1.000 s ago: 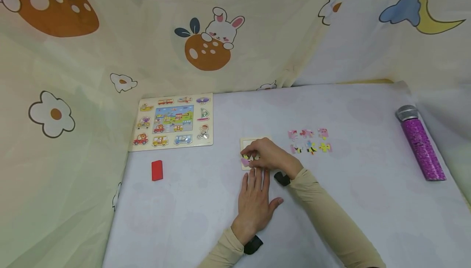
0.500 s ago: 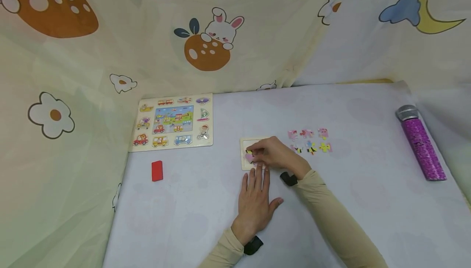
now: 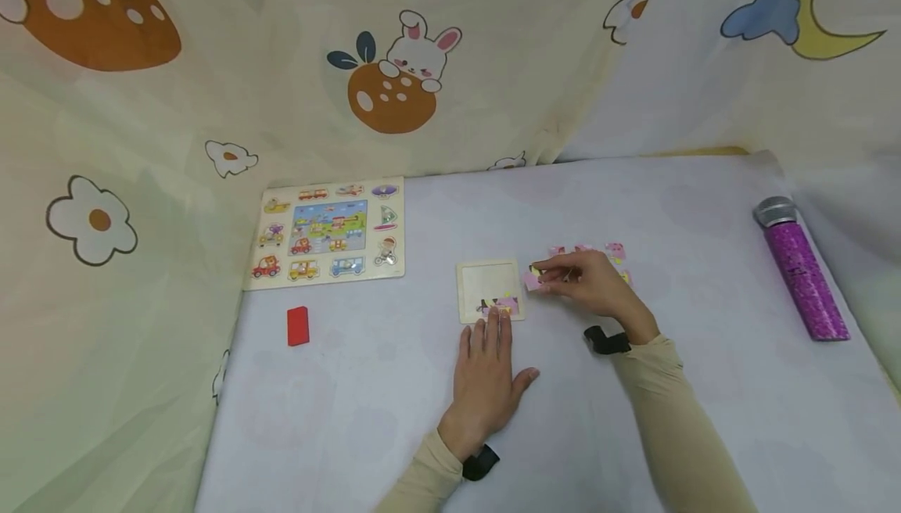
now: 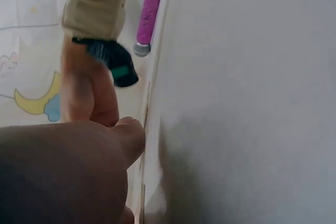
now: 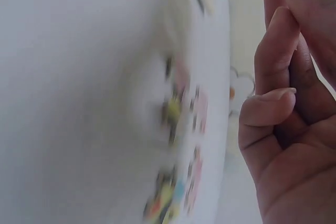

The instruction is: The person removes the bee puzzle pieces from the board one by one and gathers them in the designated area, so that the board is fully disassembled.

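A small square wooden puzzle tray lies mid-table, with joined pink and yellow puzzle pieces in its lower right part. My left hand rests flat, fingers straight, its fingertips at the tray's near edge and over those pieces. Just right of the tray, my right hand pinches a pink puzzle piece between thumb and fingers. Loose puzzle pieces lie behind and under that hand, partly hidden; the right wrist view shows several blurred puzzle pieces on the table.
At the back left lies a larger puzzle board with vehicle pictures. A red block sits in front of it. On the far right is a glittery pink microphone. A patterned curtain hangs along the table's back and left.
My right hand has lifted the pink puzzle piece from the tray and moved right, uncovering the tray's bare floor and the pieces at its lower right. My left hand stays in place.
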Available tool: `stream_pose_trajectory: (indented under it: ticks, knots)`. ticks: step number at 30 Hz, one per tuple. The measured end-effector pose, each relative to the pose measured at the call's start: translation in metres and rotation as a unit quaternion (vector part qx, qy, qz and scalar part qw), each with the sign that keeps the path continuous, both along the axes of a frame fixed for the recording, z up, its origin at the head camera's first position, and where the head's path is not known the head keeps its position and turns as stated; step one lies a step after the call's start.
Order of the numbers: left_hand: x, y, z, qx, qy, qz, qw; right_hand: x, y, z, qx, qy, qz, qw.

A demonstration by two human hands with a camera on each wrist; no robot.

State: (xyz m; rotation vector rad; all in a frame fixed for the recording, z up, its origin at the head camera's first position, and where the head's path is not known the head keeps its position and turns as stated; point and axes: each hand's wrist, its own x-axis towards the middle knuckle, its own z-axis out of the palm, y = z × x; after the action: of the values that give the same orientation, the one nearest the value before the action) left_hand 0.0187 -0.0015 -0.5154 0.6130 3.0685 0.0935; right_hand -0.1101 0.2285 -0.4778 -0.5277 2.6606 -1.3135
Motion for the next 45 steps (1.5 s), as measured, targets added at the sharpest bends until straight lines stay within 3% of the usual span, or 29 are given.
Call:
stream_pose_trajectory:
  ticks: [5, 14, 17, 23, 26, 33, 41, 45]
  knots:
    - [-0.008, -0.003, 0.000, 0.011, 0.029, 0.002, 0.9995, 0.009, 0.023, 0.000, 0.009, -0.026, -0.026, 0.9993]
    - [-0.014, -0.006, 0.001, 0.064, 0.033, 0.004, 0.9974, 0.028, 0.047, -0.009, 0.026, -0.042, -0.036, 0.9981]
    - [-0.015, -0.006, 0.001, 0.095, 0.022, 0.013, 0.9952, 0.032, 0.050, -0.012, 0.033, -0.051, -0.039, 0.9974]
    - [-0.014, -0.008, 0.001, 0.145, -0.034, 0.040, 0.9880, 0.037, 0.050, -0.014, 0.039, -0.048, -0.030, 0.9977]
    - [-0.013, -0.009, 0.001, 0.136, -0.042, 0.038, 0.9891, 0.038, 0.049, -0.015, 0.053, -0.039, -0.030, 0.9973]
    - [-0.012, -0.012, 0.003, 0.088, -0.019, 0.019, 0.9958, 0.037, 0.048, -0.018, 0.074, -0.035, -0.035, 0.9960]
    - [-0.012, -0.013, 0.002, 0.069, -0.031, 0.015, 0.9970, 0.037, 0.047, -0.014, 0.081, -0.048, -0.034, 0.9950]
    - [-0.012, -0.014, 0.002, 0.068, -0.032, 0.011, 0.9971, 0.036, 0.045, -0.011, 0.080, -0.029, -0.031, 0.9959]
